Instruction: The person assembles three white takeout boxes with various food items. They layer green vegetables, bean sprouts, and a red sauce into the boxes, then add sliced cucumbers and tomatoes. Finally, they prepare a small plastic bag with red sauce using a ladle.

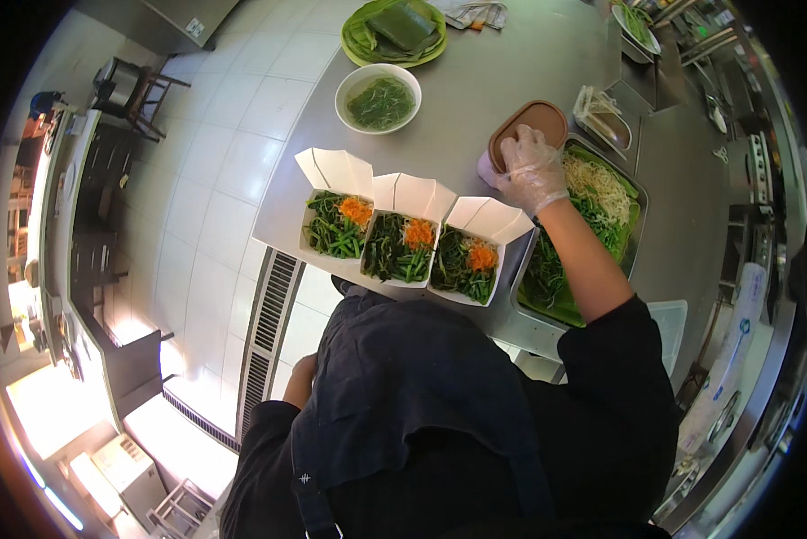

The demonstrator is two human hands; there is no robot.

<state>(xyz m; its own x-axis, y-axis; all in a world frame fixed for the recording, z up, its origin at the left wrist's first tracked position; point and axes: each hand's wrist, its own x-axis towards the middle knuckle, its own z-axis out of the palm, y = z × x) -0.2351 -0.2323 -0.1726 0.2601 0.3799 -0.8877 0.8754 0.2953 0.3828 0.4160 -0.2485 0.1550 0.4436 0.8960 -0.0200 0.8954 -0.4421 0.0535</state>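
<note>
My right hand [533,168], in a clear plastic glove, is at the near side of a brown oval tub [547,117]. Its fingers bend over the rim and close on it; the fingertips are partly hidden. Three white paper boxes stand in a row with lids up: the left box [334,171], middle box [414,193] and right box [489,216]. Each holds cooked greens, cut green beans and shredded orange topping. Beside my right forearm lies a metal tray [632,260], lined with leaf, with bean sprouts [599,184] and greens. My left hand is hidden behind my dark apron; only some forearm shows.
Farther back stand a white bowl [341,101] of greens in liquid and a green plate [351,56] with folded leaves. A clear container [604,117] sits beyond the tray. The steel table's [282,193] left edge drops to a tiled floor with a drain grate [269,314].
</note>
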